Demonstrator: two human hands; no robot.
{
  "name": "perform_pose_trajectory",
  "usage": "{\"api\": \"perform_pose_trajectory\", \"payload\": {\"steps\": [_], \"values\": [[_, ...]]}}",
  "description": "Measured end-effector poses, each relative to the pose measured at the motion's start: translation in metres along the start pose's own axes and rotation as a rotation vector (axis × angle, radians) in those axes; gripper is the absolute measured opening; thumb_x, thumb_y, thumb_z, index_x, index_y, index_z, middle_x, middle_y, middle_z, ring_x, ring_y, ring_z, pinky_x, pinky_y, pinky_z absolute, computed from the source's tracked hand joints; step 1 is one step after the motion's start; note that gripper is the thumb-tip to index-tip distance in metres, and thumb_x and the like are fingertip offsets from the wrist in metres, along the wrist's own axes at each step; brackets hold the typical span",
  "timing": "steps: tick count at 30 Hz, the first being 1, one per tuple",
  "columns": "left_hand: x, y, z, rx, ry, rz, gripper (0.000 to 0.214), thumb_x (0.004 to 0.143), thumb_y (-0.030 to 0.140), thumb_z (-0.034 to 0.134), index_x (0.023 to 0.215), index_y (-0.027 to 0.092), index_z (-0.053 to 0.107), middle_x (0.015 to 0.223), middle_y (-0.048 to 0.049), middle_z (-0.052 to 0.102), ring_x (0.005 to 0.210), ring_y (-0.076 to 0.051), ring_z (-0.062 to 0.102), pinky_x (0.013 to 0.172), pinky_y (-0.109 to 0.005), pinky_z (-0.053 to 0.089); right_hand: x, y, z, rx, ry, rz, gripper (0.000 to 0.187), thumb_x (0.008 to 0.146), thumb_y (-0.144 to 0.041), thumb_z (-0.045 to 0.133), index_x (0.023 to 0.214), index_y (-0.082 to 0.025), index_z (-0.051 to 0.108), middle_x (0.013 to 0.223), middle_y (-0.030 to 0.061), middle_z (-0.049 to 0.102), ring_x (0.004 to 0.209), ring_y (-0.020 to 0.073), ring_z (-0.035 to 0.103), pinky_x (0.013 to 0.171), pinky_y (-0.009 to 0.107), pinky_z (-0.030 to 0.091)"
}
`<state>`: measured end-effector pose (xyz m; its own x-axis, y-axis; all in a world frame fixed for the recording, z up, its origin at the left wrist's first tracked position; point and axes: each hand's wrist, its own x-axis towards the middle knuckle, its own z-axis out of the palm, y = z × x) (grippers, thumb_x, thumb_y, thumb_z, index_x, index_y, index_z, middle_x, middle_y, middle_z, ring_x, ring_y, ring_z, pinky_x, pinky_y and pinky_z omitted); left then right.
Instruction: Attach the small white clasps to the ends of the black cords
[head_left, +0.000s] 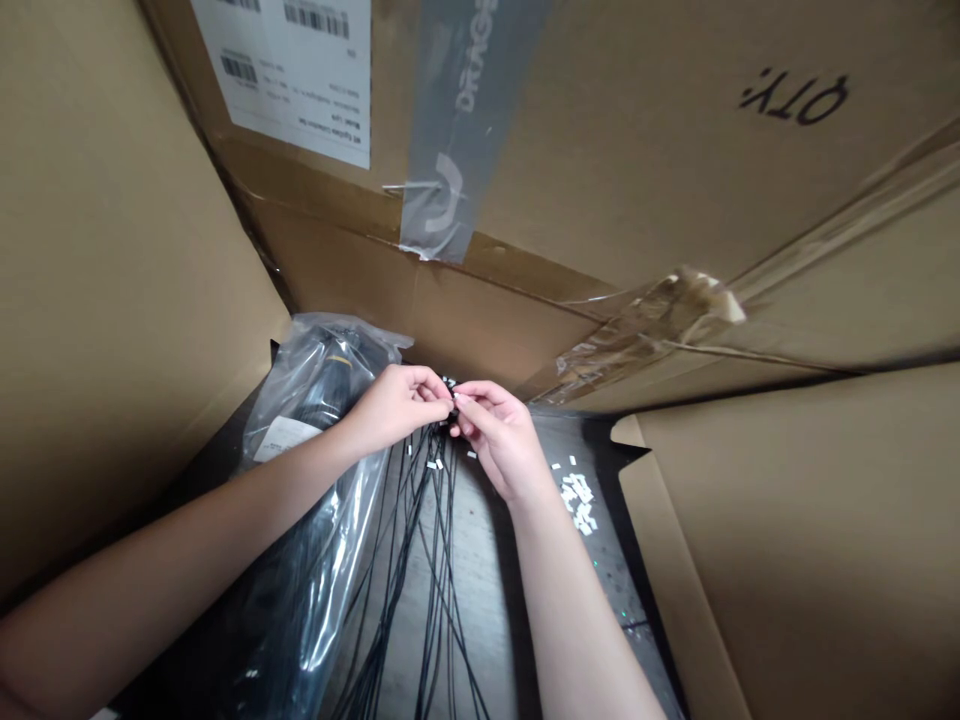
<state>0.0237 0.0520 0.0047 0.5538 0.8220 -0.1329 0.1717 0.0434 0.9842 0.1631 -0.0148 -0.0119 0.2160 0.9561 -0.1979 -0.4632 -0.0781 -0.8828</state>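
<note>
My left hand (394, 402) and my right hand (499, 435) meet fingertip to fingertip at the top of a bundle of thin black cords (435, 560). Both hands are closed in a pinch on a small dark piece at the cords' upper end (452, 400). The cords hang down from the fingers over a pale strip of floor, and several carry small white tags. Under my left forearm lies a clear plastic bag (315, 470) with a black cylindrical object inside.
Large cardboard boxes close in on all sides: one on the left (112, 250), one ahead with a shipping label and grey tape (450, 130), and flaps on the right (810, 540). Small white scraps (579, 498) lie on the dark surface beside my right wrist.
</note>
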Motion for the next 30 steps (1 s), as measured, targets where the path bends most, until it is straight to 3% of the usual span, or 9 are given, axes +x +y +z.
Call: {"api": "perform_pose_trajectory", "payload": {"steps": [9,30], "values": [[0.0003,0.0005,0.0005,0.0,-0.007,-0.01,0.004,0.071,0.014,0.068,0.074,0.011,0.067,0.064,0.0009,0.064,0.063,-0.009,0.057,0.062,-0.021,0.043,-0.0006,-0.0017,0.0007,0.005,0.006,0.016,0.025,0.058,-0.025,0.087,0.078,-0.018,0.072,0.062,-0.0055,0.059,0.052,0.0047,0.047,0.053,0.021,0.048],[0.0008,-0.0038,-0.0005,0.024,-0.03,-0.001,0.006,0.073,0.016,0.066,0.078,0.012,0.067,0.068,-0.0014,0.067,0.066,-0.011,0.061,0.065,-0.023,0.046,0.0,-0.0008,0.0019,-0.011,0.012,0.015,0.02,0.062,-0.026,0.082,0.078,-0.019,0.071,0.062,-0.0056,0.058,0.052,0.0049,0.047,0.054,0.021,0.049]]}}
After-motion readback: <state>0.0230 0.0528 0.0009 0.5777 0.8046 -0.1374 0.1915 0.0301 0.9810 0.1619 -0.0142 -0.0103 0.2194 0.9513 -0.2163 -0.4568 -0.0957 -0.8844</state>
